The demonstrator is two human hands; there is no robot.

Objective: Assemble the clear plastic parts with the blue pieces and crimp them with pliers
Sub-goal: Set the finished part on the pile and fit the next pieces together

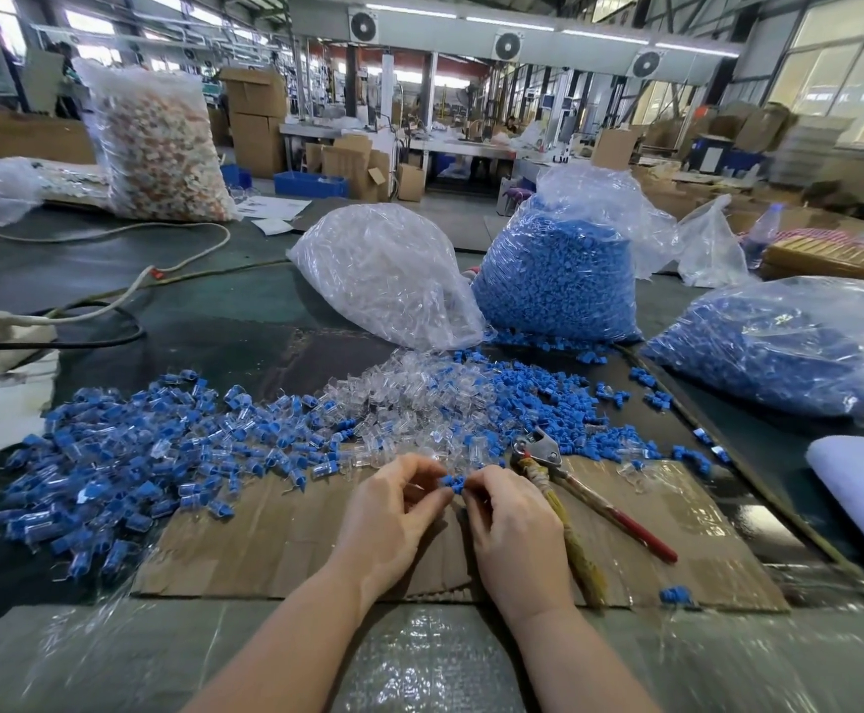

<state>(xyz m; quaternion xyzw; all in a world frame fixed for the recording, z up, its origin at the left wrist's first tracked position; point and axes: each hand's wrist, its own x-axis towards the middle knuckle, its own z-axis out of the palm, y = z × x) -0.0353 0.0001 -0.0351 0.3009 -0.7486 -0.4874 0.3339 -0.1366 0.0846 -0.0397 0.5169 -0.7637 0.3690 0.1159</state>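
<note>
The dark green work table [203,295] carries everything, and on it, from 11 to 2 o'clock, stand the stock bags: a swollen clear plastic bag of transparent parts [383,280] at 12, a clear bag packed with small blue plastic pieces [553,280] at 1, and a second, flatter bag of blue pieces [790,347] at 2. Nearer, a flat sheet of brown corrugated cardboard [286,537] serves as the bench pad. Across its far edge runs a wide spill: joined blue-and-clear units [111,455] from 9 to 11, loose clear plastic parts [399,398] at 12, loose blue pieces [538,403] at 1.

The red-handled metal pliers [569,486] lie untouched on the cardboard at 3 o'clock of the hands, head pointing away.

At centre, the left hand [394,512] has its fingers curled in, seemingly pinching a clear part, though that part is too faint to confirm. The right hand [512,527] pinches a small blue piece [453,483] at its fingertips, meeting the left.

The step looks like seating blue into clear. It should go best with both parts squared before pushing, pressed fully home, and only then the right hand reaching to 3 o'clock for the pliers; crimping a half-seated piece would likely crack the clear shell.
</note>
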